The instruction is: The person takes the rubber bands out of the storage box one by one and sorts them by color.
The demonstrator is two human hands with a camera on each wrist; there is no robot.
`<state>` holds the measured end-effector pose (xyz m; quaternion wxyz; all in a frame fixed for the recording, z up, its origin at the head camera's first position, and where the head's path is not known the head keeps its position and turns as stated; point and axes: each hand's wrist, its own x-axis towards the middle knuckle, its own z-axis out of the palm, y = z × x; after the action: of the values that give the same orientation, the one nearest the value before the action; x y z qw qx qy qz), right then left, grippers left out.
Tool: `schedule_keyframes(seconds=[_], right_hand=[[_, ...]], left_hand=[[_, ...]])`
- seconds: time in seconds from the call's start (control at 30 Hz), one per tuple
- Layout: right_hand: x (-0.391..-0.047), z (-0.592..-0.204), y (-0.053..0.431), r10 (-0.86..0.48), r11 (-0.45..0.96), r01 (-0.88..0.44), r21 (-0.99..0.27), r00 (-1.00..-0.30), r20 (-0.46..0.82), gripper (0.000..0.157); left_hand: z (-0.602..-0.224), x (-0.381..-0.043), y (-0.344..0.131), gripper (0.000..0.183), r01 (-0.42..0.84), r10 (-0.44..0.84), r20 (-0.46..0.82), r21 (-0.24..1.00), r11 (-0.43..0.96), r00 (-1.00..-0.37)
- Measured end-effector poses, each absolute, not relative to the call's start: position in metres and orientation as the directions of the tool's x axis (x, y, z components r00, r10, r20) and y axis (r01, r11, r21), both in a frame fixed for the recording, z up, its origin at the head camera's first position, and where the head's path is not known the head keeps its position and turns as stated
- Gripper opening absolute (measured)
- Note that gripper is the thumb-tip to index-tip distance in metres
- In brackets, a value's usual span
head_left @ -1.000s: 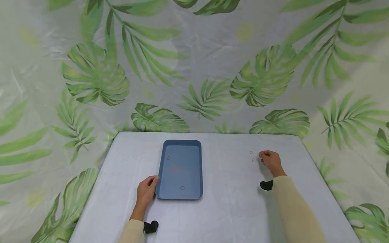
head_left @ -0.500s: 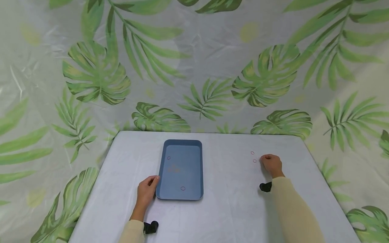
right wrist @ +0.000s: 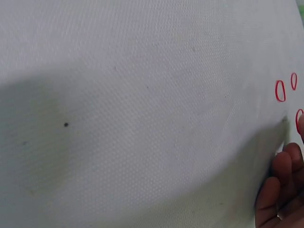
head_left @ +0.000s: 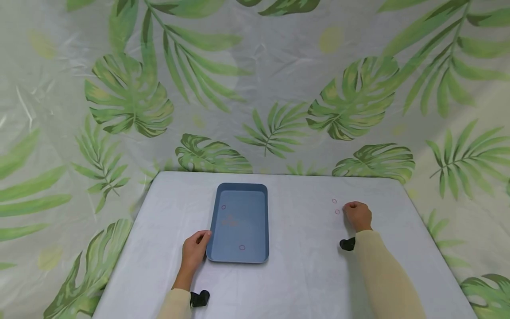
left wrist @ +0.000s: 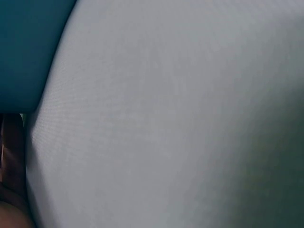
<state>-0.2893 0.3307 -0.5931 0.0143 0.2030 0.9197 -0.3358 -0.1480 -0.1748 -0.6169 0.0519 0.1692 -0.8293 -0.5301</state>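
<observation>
A blue rectangular tray [head_left: 255, 221] lies left of the table's middle. My left hand [head_left: 194, 251] holds its left rim near the front corner, thumb at the edge; in the left wrist view a finger [left wrist: 13, 152] meets the tray's underside edge. On the right, my right hand [head_left: 358, 216] pinches at a thin red rubber band [right wrist: 299, 121], partly hidden by a fingertip. Two more red rubber bands, one farther [head_left: 334, 201] and one nearer [head_left: 337, 212], lie just left of that hand. Inside the tray are two red bands, an upper one [head_left: 223, 207] and a lower one [head_left: 242, 247].
Faint orange thin shapes [head_left: 229, 221] show on the tray floor, too faint to identify. A white cloth covers the table [head_left: 299, 274]. Behind it hangs a leaf-patterned curtain [head_left: 279, 66]. Black wrist mounts sit at the left wrist [head_left: 200, 298] and right wrist [head_left: 347, 244].
My right hand has come down a little toward the tabletop, beside the two loose bands. The left hand keeps its place at the tray. The head view has shifted slightly.
</observation>
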Motion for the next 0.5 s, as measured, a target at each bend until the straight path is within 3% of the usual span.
schedule_keyframes(seconds=[0.37,0.5], right_hand=[[-0.284,-0.584,0.329,0.400,0.617,0.441,-0.652,-0.889,-0.223,0.032],[-0.290,-0.576,0.320,0.341,0.627,0.419,-0.657,-0.906,-0.251,0.033]], left_hand=[[-0.617,-0.149,-0.174,0.027,-0.237,-0.334,-0.109,0.899,0.369,-0.936],[-0.617,-0.149,-0.175,0.028,-0.236,-0.332,-0.113,0.902,0.360,-0.937]])
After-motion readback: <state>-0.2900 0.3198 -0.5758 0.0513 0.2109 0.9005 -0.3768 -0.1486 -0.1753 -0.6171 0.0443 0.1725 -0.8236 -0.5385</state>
